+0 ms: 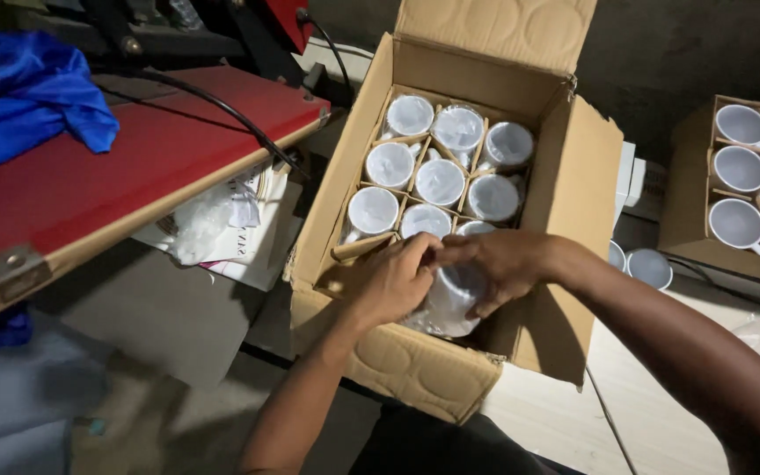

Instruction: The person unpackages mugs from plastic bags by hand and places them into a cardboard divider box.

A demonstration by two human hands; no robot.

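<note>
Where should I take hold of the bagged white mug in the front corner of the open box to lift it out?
Probably by its round body, coming from above. The mug sits in the cardboard box near the front and right walls, so only the top is open. Both the left hand and right hand already cup it from opposite sides.

White mug (450,303), wrapped in clear plastic film, sits in the near right corner of the open cardboard box (415,365). Mug is partly covered from both sides, so its tilt cannot be judged. Box holds cardboard dividers; 8 more wrapped white mugs (440,182) stand upright in cells behind it.
</note>
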